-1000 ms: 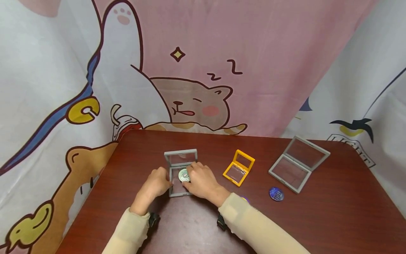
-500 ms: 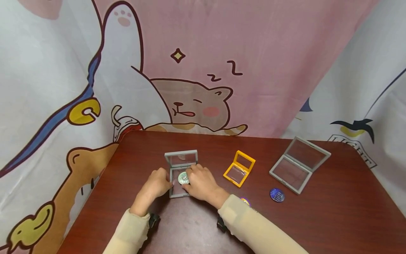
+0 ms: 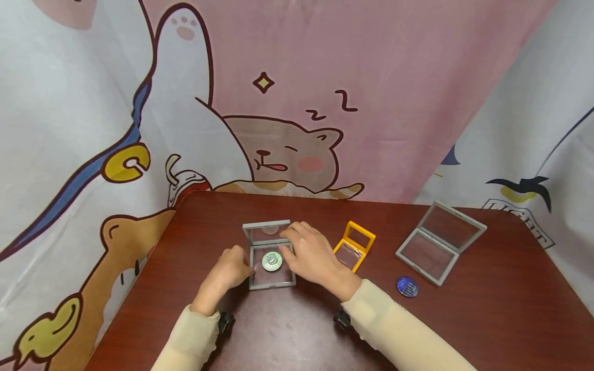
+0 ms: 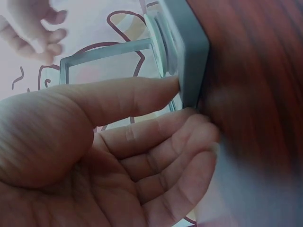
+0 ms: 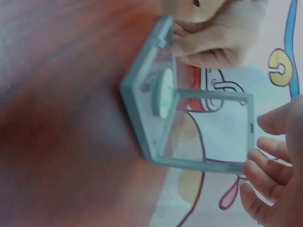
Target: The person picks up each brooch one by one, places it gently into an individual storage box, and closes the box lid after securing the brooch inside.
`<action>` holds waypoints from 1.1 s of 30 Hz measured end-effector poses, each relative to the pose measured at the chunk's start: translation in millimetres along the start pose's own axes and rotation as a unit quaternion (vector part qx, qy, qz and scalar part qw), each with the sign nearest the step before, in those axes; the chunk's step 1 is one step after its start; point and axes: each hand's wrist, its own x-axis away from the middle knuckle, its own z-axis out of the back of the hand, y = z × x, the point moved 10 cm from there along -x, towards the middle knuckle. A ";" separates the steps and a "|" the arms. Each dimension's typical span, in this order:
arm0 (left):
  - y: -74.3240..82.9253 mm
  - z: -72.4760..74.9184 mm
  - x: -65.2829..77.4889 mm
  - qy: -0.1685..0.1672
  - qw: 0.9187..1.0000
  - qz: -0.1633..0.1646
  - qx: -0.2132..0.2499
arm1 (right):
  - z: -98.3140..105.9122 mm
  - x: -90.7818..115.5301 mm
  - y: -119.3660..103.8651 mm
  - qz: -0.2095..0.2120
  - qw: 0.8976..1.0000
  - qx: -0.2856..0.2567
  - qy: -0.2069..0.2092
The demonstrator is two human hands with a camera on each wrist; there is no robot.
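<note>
A grey hinged display case (image 3: 272, 286) with clear film panels stands with its lid (image 3: 265, 224) raised on the table. On the film of its lower half lies a round pale green badge (image 3: 272, 261), also seen edge-on as a green badge (image 5: 164, 93) in the right wrist view. My left hand (image 3: 230, 268) pinches the case's left edge, thumb on top and fingers against the outer side. My right hand (image 3: 312, 252) is off the badge, its fingers loosely bent and holding nothing. In the right wrist view its fingertips (image 5: 251, 165) are right at the lid's free edge.
Right of the case stands a small yellow display case (image 3: 359, 247), lid up, partly behind the right hand. Farther right is a larger open grey case (image 3: 429, 255). A blue round badge (image 3: 407, 287) lies in front of it. A printed curtain (image 3: 390, 103) hangs behind the table.
My right hand has let go of the badge and moved right and up toward the lid. The badge now lies flat in the case. My left hand keeps its place.
</note>
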 end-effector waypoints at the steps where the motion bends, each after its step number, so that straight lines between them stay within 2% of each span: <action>1: -0.2 -0.5 -0.4 -0.001 1.000 0.000 0.000 | 5.0 -1.8 1.5 -0.001 1.000 -0.006 0.009; 7: -0.1 0.3 -0.7 -0.002 1.000 -0.003 0.001 | 21.1 -12.1 11.8 -0.022 0.999 -0.014 0.033; 11: -0.2 -0.3 -0.8 -0.005 1.000 -0.004 -0.001 | 18.4 -14.8 19.1 -0.043 0.999 -0.010 0.015; 17: -0.3 -2.0 0.4 -0.009 1.000 -0.005 0.000 | 3.8 -13.1 26.1 -0.064 0.997 -0.011 -0.029; 21: 0.3 -2.1 1.3 -0.009 1.000 -0.008 0.005 | -3.3 -11.1 25.9 -0.056 0.998 -0.001 -0.042; 33: 1.8 0.2 1.9 0.000 1.000 -0.024 0.008 | 0.2 -5.4 20.4 -0.036 0.999 -0.001 -0.028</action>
